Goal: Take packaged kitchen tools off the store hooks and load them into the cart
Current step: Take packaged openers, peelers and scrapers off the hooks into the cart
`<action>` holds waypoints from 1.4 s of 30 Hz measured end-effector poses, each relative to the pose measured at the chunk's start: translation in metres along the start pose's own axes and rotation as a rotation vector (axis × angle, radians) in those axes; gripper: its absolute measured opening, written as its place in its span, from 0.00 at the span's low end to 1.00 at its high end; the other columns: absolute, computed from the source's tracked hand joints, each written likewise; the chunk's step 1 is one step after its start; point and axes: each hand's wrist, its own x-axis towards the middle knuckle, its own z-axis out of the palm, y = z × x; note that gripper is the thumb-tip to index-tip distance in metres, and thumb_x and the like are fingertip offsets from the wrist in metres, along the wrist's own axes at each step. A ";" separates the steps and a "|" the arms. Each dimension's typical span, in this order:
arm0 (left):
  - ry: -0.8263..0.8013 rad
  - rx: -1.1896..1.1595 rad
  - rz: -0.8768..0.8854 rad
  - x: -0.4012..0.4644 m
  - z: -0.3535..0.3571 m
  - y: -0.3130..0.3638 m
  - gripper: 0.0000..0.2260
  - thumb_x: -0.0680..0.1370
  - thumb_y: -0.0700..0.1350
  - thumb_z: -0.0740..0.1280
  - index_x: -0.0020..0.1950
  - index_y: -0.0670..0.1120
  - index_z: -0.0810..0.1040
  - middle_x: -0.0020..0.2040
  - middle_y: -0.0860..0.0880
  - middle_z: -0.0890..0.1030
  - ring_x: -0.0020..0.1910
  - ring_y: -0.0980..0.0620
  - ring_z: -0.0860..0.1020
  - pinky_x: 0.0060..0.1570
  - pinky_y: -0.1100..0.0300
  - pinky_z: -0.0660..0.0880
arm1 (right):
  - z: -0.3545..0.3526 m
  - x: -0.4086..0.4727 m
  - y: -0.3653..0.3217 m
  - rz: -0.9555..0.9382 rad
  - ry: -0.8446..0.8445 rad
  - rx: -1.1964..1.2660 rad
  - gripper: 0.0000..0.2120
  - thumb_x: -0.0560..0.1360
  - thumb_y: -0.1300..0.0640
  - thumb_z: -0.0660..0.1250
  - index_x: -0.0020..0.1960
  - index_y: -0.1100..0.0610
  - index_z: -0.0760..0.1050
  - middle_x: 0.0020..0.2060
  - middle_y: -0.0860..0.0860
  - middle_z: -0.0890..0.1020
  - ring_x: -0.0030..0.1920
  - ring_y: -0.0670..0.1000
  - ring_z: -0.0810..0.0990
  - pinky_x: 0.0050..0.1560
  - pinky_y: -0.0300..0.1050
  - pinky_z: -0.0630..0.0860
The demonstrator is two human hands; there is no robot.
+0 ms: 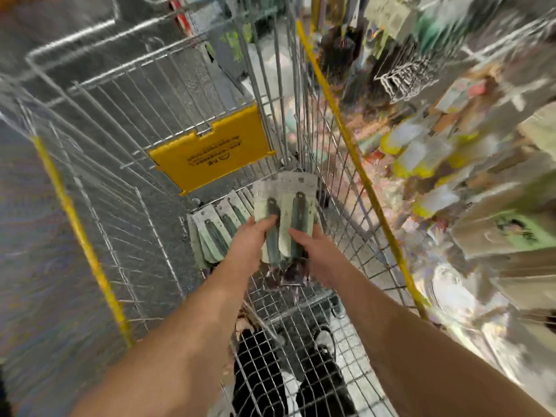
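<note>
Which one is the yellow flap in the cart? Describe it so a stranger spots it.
Start at the wire shopping cart. At its far end, a yellow plastic flap lies against the grid, beyond the packaged tools. It alone is a solid yellow panel with dark printed text.

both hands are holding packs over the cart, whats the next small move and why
Probably lower the held packs and release them beside the fanned pile on the cart floor. Left hand and right hand both grip them inside the basket already.
</note>
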 end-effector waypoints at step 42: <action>-0.550 0.320 0.373 -0.481 0.132 -0.012 0.25 0.64 0.50 0.77 0.58 0.43 0.79 0.54 0.45 0.83 0.51 0.44 0.80 0.59 0.45 0.73 | -0.078 -0.537 -0.001 -0.709 0.739 -0.230 0.12 0.74 0.47 0.71 0.55 0.48 0.77 0.44 0.46 0.84 0.40 0.46 0.82 0.41 0.42 0.78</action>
